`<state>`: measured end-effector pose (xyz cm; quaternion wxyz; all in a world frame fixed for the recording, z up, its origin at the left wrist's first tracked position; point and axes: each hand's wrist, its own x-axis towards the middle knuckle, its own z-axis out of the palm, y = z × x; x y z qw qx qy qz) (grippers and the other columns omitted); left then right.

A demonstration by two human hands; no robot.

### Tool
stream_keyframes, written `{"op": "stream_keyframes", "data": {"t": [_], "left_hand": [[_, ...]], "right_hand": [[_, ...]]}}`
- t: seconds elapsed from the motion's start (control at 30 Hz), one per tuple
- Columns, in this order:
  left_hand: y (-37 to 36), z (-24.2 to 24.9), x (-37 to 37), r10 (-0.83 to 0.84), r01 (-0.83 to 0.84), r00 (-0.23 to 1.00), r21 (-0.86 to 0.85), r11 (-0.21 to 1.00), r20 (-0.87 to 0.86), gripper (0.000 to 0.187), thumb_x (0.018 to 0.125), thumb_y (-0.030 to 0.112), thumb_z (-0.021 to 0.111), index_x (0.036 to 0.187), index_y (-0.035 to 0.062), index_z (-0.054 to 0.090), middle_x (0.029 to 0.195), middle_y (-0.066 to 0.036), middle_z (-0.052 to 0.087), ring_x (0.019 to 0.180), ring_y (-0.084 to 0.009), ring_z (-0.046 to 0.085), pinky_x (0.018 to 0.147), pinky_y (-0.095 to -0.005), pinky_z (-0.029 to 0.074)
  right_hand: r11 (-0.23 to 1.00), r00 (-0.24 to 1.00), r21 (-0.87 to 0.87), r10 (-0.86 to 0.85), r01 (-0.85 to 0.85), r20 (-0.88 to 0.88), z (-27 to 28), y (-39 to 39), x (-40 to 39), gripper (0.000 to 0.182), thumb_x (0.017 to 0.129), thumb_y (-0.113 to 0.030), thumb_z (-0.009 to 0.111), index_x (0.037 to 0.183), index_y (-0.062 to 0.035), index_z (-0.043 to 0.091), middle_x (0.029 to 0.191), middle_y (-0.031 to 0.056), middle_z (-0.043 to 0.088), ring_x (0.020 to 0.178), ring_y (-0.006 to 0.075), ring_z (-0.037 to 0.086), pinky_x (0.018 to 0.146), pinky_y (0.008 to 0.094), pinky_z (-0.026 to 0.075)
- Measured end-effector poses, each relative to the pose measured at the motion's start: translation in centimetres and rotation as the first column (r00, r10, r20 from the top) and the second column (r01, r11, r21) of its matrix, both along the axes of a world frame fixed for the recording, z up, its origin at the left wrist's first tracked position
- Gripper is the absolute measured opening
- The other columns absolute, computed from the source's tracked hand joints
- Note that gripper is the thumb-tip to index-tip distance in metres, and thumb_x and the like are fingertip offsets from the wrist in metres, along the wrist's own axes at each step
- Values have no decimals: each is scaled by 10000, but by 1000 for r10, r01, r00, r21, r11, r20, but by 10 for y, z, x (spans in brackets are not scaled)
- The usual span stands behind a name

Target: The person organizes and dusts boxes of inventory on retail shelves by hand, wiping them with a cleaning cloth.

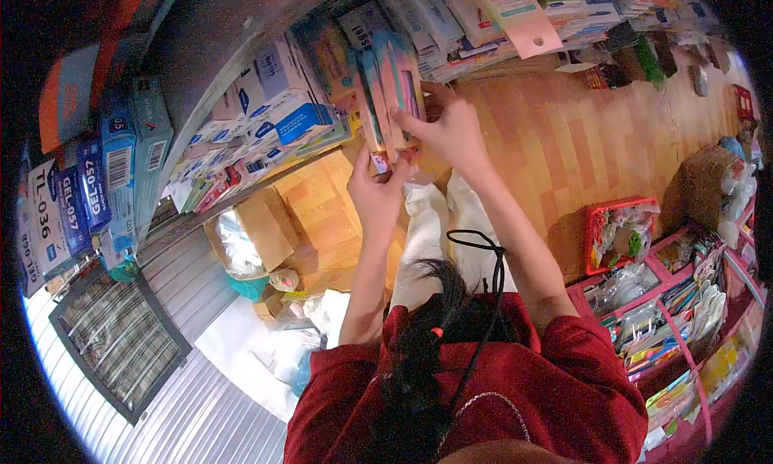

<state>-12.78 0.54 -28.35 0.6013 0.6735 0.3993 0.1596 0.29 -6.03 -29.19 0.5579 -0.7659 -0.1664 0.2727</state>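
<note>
In the head view, a bundle of thin, colourful packs (389,81) stands at the edge of the stocked shelf, pink, orange and blue on its sides. My right hand (445,124) grips the bundle from the right, thumb on its near face and fingers behind it. Around the lower end is my left hand (378,182), its fingers and thumb closed on the bottom of the packs. A small white label with reddish print shows between its fingers. What exactly the packs contain cannot be made out.
Left of the bundle, stacked pen boxes (270,85) fill the shelf; blue GEL-057 boxes (95,186) stand farther left. A cardboard box (278,222) sits on the wooden floor (523,134). To the right are a red basket (590,238) and a pink rack (680,335) of packaged goods.
</note>
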Motion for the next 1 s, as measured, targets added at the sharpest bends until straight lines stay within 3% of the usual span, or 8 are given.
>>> {"op": "stream_keyframes", "data": {"t": [0.13,0.23,0.33,0.43,0.6,0.7,0.8,1.0], "left_hand": [[-3,2,-2,9,-8,1000,-11,1000,2,347,785,-57,577,1125,-8,531,896,-37,574,762,-78,574,638,-218,518],[-3,-3,0,17,-18,1000,33,999,18,379,777,-66,569,1141,9,494,898,-26,557,768,-79,561,635,-211,492],[-2,-9,3,28,-28,997,-4,1000,70,419,777,-71,555,1166,24,435,914,-19,541,785,-83,550,657,-211,471],[-4,-13,5,28,-7,987,-132,991,157,423,792,-66,538,1178,34,397,926,-21,529,774,-80,527,670,-211,455],[-12,-8,9,74,-63,976,-60,996,206,400,860,10,538,1232,37,396,932,6,528,801,-73,509,697,-212,444],[5,-9,2,-40,41,998,-9,999,45,427,880,127,594,1253,14,420,1106,-63,479,942,-131,522,754,-248,459],[6,-4,7,-45,44,994,7,999,100,360,901,169,574,1206,2,481,1084,-58,489,895,-126,513,736,-247,447],[16,-3,7,76,-76,995,-6,997,61,275,952,240,508,1065,0,580,834,3,552,736,-57,469,661,-203,389]], "right_hand": [[995,995,-64,-78,82,70,14,-2,-10,563,716,-303,747,1084,90,583,772,132,677,634,166,654,600,274,521],[991,991,8,-136,137,-13,5,1,-12,544,688,-341,743,1013,67,587,735,194,657,659,296,669,616,368,523],[984,988,106,-138,145,-74,-11,6,-11,596,707,-321,736,1113,68,538,817,202,665,733,282,673,679,360,527],[974,974,197,-71,114,-214,-27,9,-12,641,799,-269,700,1280,19,389,1032,157,606,827,152,622,631,272,527],[955,968,279,-29,101,-248,-27,12,-21,739,823,-295,679,1355,-12,251,1062,137,568,853,140,588,645,250,504],[926,930,341,-28,162,-366,-6,19,-19,769,819,-310,686,1367,-3,242,1065,135,567,878,136,578,643,245,501],[895,917,387,-58,223,-395,-12,24,-15,788,811,-316,697,1369,15,251,1066,132,566,903,137,572,658,248,501],[914,931,344,-87,216,-354,-8,23,-10,730,794,-291,713,1319,46,334,1088,140,577,922,146,575,750,260,489]]}}
